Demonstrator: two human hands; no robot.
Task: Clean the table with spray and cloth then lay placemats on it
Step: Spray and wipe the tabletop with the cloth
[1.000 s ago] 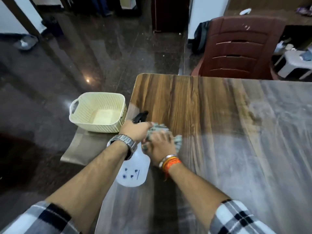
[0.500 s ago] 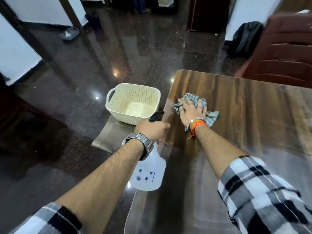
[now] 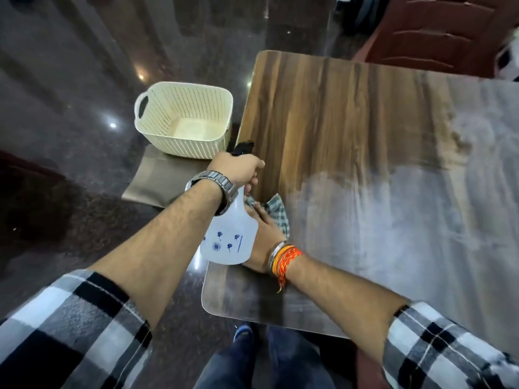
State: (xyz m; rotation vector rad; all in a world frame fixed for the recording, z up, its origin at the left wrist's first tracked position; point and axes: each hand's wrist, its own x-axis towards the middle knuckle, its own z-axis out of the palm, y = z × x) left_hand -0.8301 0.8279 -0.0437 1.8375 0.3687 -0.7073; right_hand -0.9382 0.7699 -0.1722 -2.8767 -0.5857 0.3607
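My left hand (image 3: 238,168) grips the neck of a white spray bottle (image 3: 229,237) with a black nozzle, held just off the table's left edge. My right hand (image 3: 264,237) presses a checked grey-green cloth (image 3: 276,211) flat on the wooden table (image 3: 351,130), near its front left corner; the bottle hides part of that hand and cloth. A brown placemat (image 3: 157,179) lies on the floor left of the table, under a basket. The table's right half looks dusty grey, the left strip darker.
A cream plastic basket (image 3: 184,119) stands on the placemat on the glossy dark floor (image 3: 70,94). A red-brown chair (image 3: 438,29) stands at the table's far side. My legs and a blue shoe show below the table's near edge.
My right hand has drawn the cloth back toward me, from the far left part of the table to the near left corner. My left hand keeps the bottle at the table's edge.
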